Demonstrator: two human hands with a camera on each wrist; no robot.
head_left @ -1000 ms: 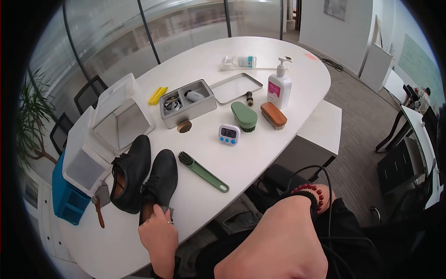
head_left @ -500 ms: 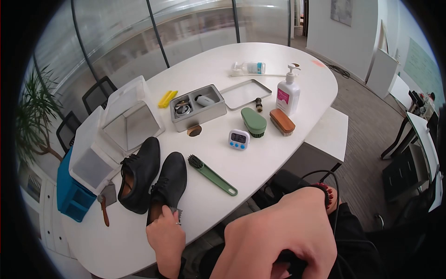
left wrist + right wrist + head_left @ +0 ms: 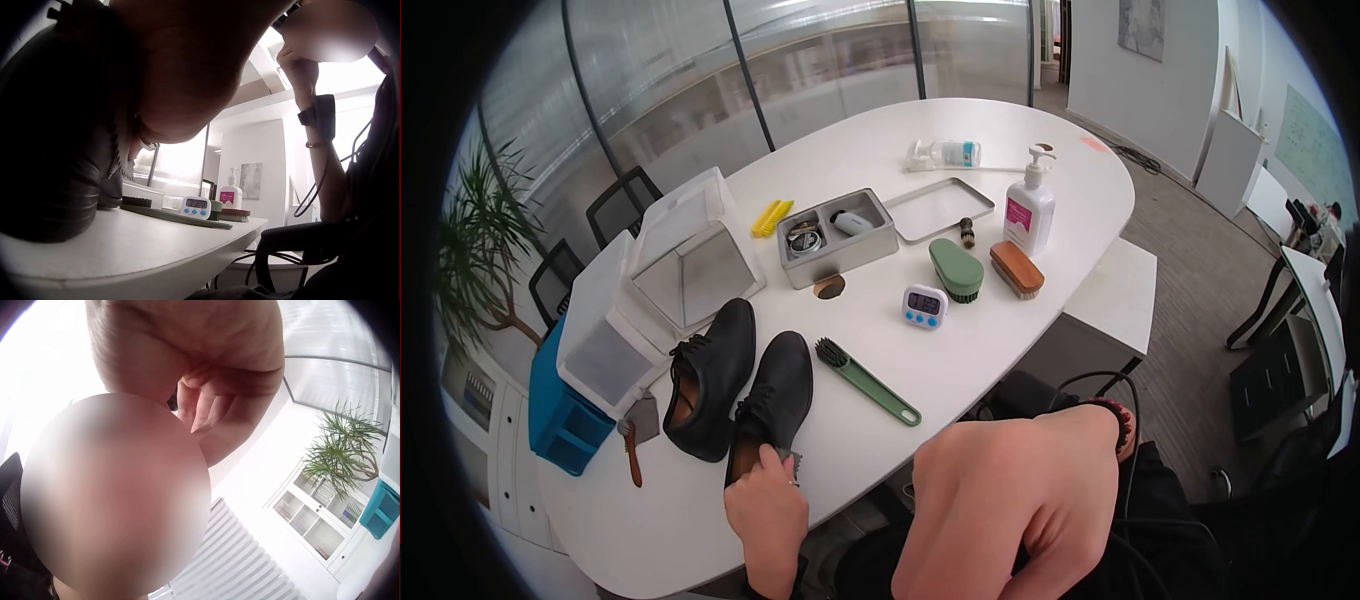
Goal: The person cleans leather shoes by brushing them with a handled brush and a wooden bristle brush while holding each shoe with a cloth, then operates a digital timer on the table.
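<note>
A pair of black lace-up shoes lies at the near left of the table in the head view. My left hand [image 3: 768, 515] is at the heel opening of the nearer shoe [image 3: 784, 375], holding a small grey zigzag-edged cloth [image 3: 794, 466] at its side. The farther shoe [image 3: 712, 375] lies beside it. In the left wrist view, the cloth's jagged edge [image 3: 119, 147] shows between hand and shoe. My right hand [image 3: 1015, 510] is raised close to the head camera. Its fingers [image 3: 209, 412] curl in with nothing visible in them, by a blurred face.
A green long-handled brush [image 3: 868, 382] lies right of the shoes. Behind it stand a timer [image 3: 925, 306], a green brush [image 3: 956, 268], a wooden brush [image 3: 1016, 268] and a pump bottle [image 3: 1029, 208]. Farther left are a metal box [image 3: 840, 262] and clear bins [image 3: 610, 345].
The head view has shifted, so the tabletop lies farther right and lower. My right hand has turned slightly near the camera. The left hand stays at the nearer shoe with the grey cloth.
</note>
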